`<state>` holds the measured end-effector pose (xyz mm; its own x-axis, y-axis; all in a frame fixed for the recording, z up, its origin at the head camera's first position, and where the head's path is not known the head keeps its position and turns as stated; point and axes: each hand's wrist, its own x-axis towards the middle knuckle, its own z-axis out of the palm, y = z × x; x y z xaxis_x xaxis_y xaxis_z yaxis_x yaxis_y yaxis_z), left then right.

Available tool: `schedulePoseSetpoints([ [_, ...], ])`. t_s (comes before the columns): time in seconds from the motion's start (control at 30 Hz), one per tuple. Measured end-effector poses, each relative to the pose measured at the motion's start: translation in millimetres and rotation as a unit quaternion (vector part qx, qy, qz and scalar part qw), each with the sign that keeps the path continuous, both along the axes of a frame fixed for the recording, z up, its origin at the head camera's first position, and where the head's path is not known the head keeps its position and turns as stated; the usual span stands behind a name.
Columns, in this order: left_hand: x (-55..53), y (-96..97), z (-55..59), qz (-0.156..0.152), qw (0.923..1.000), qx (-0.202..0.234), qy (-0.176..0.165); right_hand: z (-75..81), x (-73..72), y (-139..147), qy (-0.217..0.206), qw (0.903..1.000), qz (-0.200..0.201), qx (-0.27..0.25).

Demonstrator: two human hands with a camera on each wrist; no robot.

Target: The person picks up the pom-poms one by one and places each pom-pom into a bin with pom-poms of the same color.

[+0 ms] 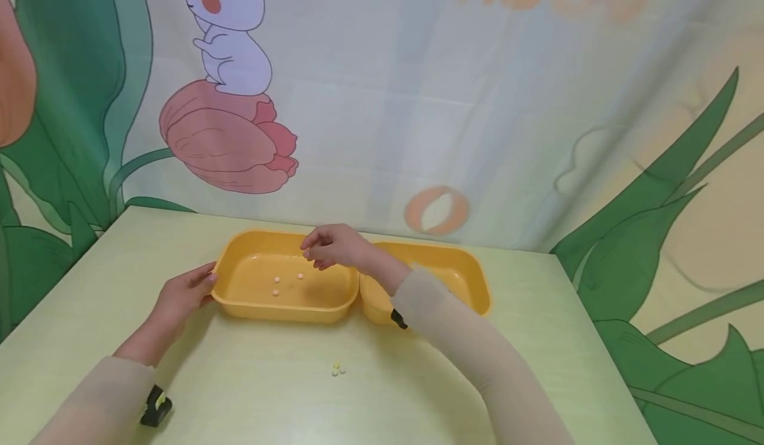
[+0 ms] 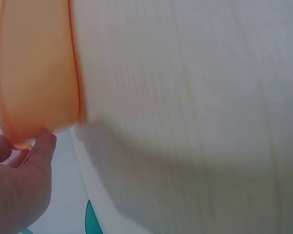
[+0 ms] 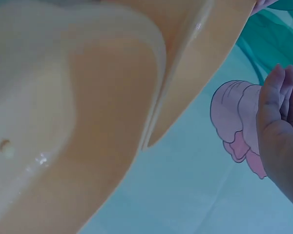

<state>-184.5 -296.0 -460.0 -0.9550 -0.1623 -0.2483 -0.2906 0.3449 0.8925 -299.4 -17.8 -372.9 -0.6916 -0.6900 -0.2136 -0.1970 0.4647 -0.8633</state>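
Two yellow plastic basins stand side by side. My left hand [image 1: 182, 294] grips the outer end of the left basin [image 1: 286, 314]; the left wrist view shows the thumb on its wall and the fingers at its rim. Three small pale beads [image 1: 276, 280] lie inside that basin. Over its right part my right hand [image 1: 337, 246] hovers, fingers loosely bent, with nothing visible in them. Below the right forearm is the right basin [image 1: 471, 266], partly hidden. One small round bead [image 3: 7, 148] shows inside it in the right wrist view.
Several tiny white and yellowish beads [image 1: 338, 369] sit together on the pale table [image 1: 268, 379] in front of the basins. Behind the table hangs a printed curtain [image 1: 370, 100] with a rabbit, flowers and leaves. A black wrist device [image 1: 156, 406] is at the left sleeve.
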Motion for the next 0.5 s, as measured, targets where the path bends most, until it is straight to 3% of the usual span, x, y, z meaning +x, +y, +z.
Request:
schedulePoseSetpoints([
  [0.3,0.8,2.0,3.0,0.002,1.0000,-0.004,-0.005,-13.9,36.9,37.0,-0.019,0.9992,-0.009,-0.035],
  [0.5,0.3,1.9,1.2,0.002,1.0000,-0.004,-0.006,-21.5,57.5,57.4,0.001,0.9992,0.007,-0.038],
])
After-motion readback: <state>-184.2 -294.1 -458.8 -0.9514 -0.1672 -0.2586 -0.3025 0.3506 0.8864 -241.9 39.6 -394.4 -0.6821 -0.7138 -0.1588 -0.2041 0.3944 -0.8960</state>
